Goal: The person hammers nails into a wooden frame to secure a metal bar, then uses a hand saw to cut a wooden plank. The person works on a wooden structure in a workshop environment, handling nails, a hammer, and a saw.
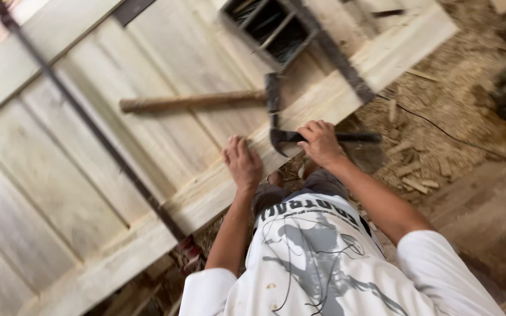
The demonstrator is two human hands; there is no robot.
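Sawdust (440, 99) covered the floor; the left hand (243, 162) lay flat on the panelled door (89, 175), the right hand (320, 142) gripped a claw hammer (282, 138) (another hammer (194, 101) just beyond).

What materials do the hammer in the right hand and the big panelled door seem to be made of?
The claw hammer in the right hand looks like dark metal all over, head and handle, dull and unpainted. The panelled door under the left hand looks like pale raw wood with visible grain and no varnish. The second hammer lying on it seems to have a brown wooden handle.
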